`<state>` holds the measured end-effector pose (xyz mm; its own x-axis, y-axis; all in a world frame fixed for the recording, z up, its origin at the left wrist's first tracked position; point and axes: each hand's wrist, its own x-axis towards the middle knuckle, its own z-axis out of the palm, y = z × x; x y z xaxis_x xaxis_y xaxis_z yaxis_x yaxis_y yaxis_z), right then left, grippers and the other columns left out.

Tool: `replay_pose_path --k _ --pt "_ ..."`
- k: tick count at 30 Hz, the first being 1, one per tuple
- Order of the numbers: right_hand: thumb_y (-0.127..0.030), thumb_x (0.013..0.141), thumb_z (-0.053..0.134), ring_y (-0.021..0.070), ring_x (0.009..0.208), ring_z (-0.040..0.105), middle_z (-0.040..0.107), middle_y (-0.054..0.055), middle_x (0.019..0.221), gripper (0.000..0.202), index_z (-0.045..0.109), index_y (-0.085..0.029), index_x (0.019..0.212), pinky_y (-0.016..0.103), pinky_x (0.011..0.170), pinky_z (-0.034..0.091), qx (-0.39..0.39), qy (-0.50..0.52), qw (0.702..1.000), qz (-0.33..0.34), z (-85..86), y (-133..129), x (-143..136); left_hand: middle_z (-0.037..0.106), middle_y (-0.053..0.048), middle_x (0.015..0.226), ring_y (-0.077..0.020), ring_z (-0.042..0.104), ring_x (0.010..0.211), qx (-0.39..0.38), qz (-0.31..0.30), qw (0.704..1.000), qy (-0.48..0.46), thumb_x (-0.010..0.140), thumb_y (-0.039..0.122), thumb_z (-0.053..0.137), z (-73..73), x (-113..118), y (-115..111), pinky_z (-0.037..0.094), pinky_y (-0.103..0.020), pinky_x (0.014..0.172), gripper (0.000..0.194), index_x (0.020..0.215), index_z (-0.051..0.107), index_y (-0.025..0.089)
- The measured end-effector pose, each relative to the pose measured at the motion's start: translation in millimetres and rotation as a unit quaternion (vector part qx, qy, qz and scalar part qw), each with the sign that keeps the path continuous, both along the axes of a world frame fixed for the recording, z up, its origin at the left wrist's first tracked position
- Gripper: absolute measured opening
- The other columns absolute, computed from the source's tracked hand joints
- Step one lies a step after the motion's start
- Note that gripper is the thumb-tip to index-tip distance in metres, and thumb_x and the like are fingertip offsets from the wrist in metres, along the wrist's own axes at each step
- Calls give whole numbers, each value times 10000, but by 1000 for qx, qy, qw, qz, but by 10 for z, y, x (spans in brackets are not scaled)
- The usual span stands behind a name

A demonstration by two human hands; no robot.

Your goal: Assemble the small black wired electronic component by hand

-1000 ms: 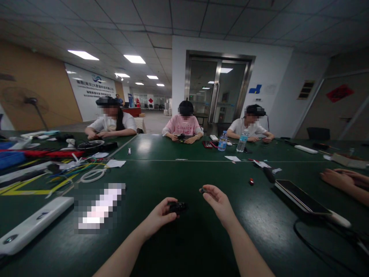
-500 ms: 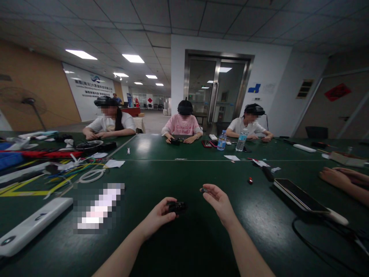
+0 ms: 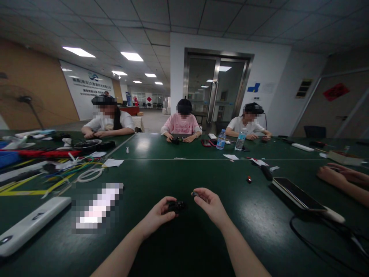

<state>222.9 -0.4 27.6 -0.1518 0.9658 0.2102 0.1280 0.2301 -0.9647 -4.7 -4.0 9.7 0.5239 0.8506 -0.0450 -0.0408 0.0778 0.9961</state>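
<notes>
While the left hand (image 3: 158, 215) grips a small black part (image 3: 177, 206) over the green table (image 3: 184, 177), the right hand (image 3: 210, 204) pinches a tiny dark piece (image 3: 195, 194) just beside it, not yet joined.

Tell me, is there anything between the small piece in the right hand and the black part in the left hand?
Nothing visible. The small piece and the black part are apart, with only bare green table behind the gap.
</notes>
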Motion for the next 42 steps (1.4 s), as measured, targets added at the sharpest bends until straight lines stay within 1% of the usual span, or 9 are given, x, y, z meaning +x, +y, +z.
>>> replay_pose_path --k 3,6,12,20,24,29,32,37,42 --pt "-340 746 624 205 990 578 646 46 999 272 613 -217 988 404 931 408 0 -18 1000 17 35 -44 -57 621 -49 1020 -217 583 963 -1 -2 1000 3 737 335 672 -7 -5 2 393 -375 874 466 1125 435 229" --pt "-329 753 615 212 1015 558 637 36 1012 247 622 -228 978 413 954 377 2 -50 998 29 61 -83 -111 622 -47 1022 -217 580 971 -4 -5 1000 2 748 307 667 -22 -17 9 405 -367 864 454 1134 441 231" --pt "-310 751 615 210 1064 525 594 24 1081 221 627 -243 962 401 970 357 19 -66 996 52 42 -112 -192 626 -43 1008 -211 583 957 1 -10 1000 -16 758 284 662 -48 -22 21 418 -359 855 441 1141 450 228" --pt "-287 746 616 209 1097 501 561 22 1129 197 635 -251 940 411 987 346 -6 -89 994 63 74 -179 -287 621 -30 989 -205 580 951 -3 -22 1000 -13 739 303 684 -48 -18 39 415 -359 854 448 1120 459 239" --pt "-264 742 613 210 1092 504 558 19 1128 193 637 -257 933 405 975 358 -13 -109 992 66 58 -185 -322 616 -29 993 -193 576 935 1 -28 999 -25 742 287 678 -47 -10 30 411 -345 839 432 1112 462 234" --pt "-236 713 636 219 1078 515 575 18 1103 214 650 -272 924 400 967 364 7 -147 987 70 -32 -152 -320 616 -20 923 -181 583 845 10 -10 1000 -7 715 302 701 -22 20 10 411 -308 755 446 1087 469 224" --pt "-236 699 648 228 1075 513 576 10 1107 217 659 -290 909 415 963 363 8 -169 983 72 -66 -141 -291 615 -17 929 -173 583 835 10 -18 1000 -9 709 302 706 -22 33 17 410 -291 732 440 1075 473 229" --pt "-251 708 641 238 1074 508 583 -8 1103 217 661 -320 912 419 947 375 20 -182 980 73 -40 -163 -276 612 -31 990 -188 579 888 13 -25 999 -17 711 309 705 -39 24 32 408 -304 759 457 1090 461 233" --pt "-234 703 647 227 1012 552 615 -11 1031 313 616 -315 1003 385 906 414 30 -161 984 71 4 -180 -305 610 -30 988 -196 575 902 8 -19 1000 -12 721 331 693 -45 -2 37 406 -314 777 462 1107 458 235"
